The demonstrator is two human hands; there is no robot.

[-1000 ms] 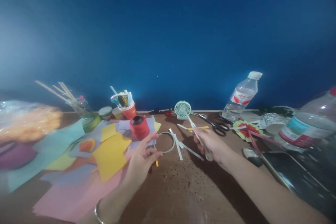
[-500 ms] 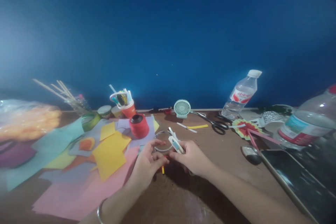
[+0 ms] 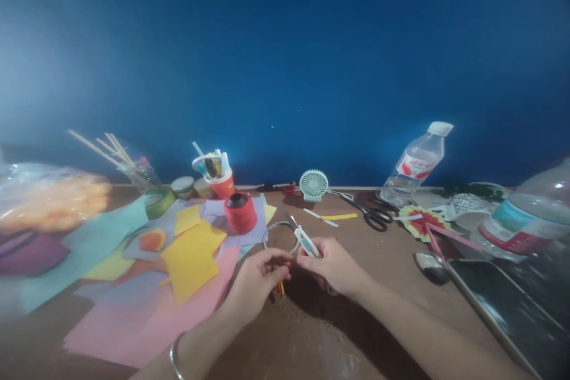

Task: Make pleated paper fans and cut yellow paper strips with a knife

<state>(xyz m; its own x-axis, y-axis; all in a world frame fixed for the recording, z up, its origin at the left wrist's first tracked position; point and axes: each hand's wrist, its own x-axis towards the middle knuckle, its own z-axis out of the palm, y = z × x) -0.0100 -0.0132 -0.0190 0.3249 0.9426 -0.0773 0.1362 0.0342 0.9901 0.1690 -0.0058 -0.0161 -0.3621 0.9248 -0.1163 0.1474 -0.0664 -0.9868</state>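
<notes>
A white utility knife [image 3: 307, 243] with a blue panel is gripped in my right hand [image 3: 335, 267], its blade pointing up and away to the left. My left hand [image 3: 262, 278] has thumb and fingers pinched together close beside it. Narrow red and yellow strips [image 3: 280, 288] stick out below the left fingertips; what the fingers cover is hidden. Just beyond both hands lies a clear ring [image 3: 281, 225], like a tape roll, partly covered by the fingers and knife.
Coloured paper sheets [image 3: 191, 261] spread across the left, with a red thread spool [image 3: 241, 214] and a cup of tools [image 3: 221, 184] behind. A small fan [image 3: 314, 185], scissors [image 3: 376, 218], water bottle [image 3: 416, 161], larger bottle [image 3: 519, 225] and phone [image 3: 503, 309] stand or lie rightward.
The view has shifted slightly. My left fingers have closed more tightly together, and the knife's blade now shows extended above its body. The knife stays in my right hand.
</notes>
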